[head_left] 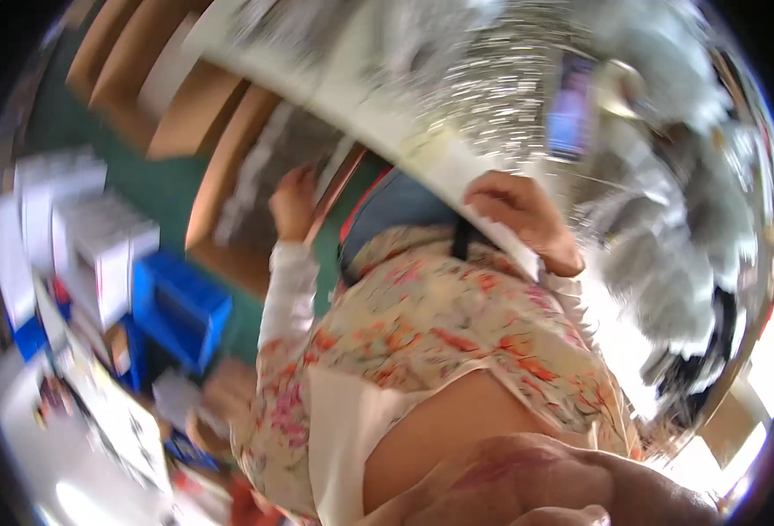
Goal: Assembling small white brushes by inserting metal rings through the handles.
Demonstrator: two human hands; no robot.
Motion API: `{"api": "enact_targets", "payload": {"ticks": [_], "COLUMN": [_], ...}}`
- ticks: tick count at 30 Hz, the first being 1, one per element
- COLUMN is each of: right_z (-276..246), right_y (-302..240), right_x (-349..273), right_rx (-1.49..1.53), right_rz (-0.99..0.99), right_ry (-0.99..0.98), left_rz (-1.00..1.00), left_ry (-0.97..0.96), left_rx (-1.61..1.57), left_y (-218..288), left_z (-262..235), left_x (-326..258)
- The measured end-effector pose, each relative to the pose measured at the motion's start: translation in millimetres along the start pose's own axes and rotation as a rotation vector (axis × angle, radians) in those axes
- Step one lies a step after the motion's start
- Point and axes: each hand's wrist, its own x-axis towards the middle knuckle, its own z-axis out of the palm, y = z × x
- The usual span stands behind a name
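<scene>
My left hand (292, 203) hangs beside an open cardboard box (207, 206) with clear, crumpled plastic (260, 171) inside. Motion smears its fingers, so I cannot tell whether they grip anything. At the edge of the white table (352, 88), my right hand (527, 219) has its fingers curled inward and pressed together. Whatever may be under those fingers is hidden. Past it, a heap of shiny silvery pieces (501, 96) covers part of the tabletop, too blurred to name.
A flat thing with a purple-blue face (571, 105) lies by a pale round item (619, 88). Clear plastic bags (667, 237) crowd the right. More cardboard boxes (132, 79) line the table's left side. A blue crate (181, 307) and white boxes (97, 237) stand on the green floor (75, 131).
</scene>
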Motion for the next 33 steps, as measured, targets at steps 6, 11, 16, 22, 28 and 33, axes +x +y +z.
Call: {"api": "enact_targets", "payload": {"ticks": [6,11,16,22,28,33], "right_z": [-64.8,-125.9,-179.6,-252.4,-330.3,-354.1], "right_y": [-16.7,-32.5,-38.8,-48.7,-39.9,-60.2], "right_x": [-61.2,-124.8,-149.4,-129.4,-62.8,-18.3], "right_rx": [0.071,-0.159,-0.352,-0.412,-0.738,-1.004], "right_rz": [-0.216,-0.205,-0.1,-0.147,-0.178,-0.136], "right_ry": [0.301,0.614,0.752,0.968,1.175,1.353], "left_rz": [0.579,0.849,0.506,0.19,0.217,0.715], "left_ry": [0.264,-0.267,-0.744,-0.725,-0.659,0.001], "left_rx": [-0.517,-0.442,-0.321,-0.176,-0.152,-0.094], "left_y": [166.7,364.7,450.4,466.0,477.6,469.1], "left_z": [-112.7,-123.0,-48.4,62.6,61.9,27.4], "left_x": [120.5,214.9,327.3,390.9,385.8,438.6]}}
